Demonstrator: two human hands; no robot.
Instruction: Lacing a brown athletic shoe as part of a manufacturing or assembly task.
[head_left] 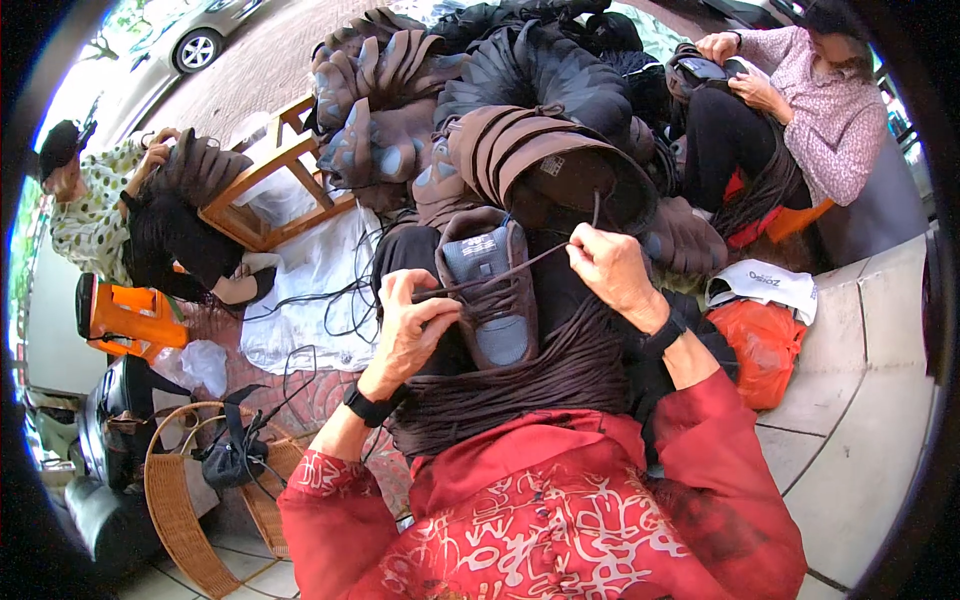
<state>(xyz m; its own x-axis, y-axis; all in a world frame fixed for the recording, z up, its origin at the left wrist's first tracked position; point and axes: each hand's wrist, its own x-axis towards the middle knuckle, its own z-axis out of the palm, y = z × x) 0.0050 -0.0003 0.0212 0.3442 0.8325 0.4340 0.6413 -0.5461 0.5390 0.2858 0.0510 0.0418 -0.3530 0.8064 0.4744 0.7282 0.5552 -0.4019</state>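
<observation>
A brown shoe upper [488, 255] with a blue-grey tongue and toe patch lies on my lap, toe towards me. Dark lace criss-crosses its front. A brown shoelace [535, 262] runs taut across the upper between my two hands. My left hand [412, 325], left of the upper, pinches one part of it between thumb and fingers. To the right and a little higher, my right hand [610, 268] is closed on another part, with a short end sticking up above the fist. A thick bundle of brown laces [510, 385] lies over my lap.
Stacked brown uppers [560, 165] stand just beyond my knees, with a larger heap behind. Two people sit working on uppers, one far left, one far right. A wooden frame [265, 190], an orange stool [135, 318], a wicker chair [165, 500] and an orange bag [757, 345] surround me.
</observation>
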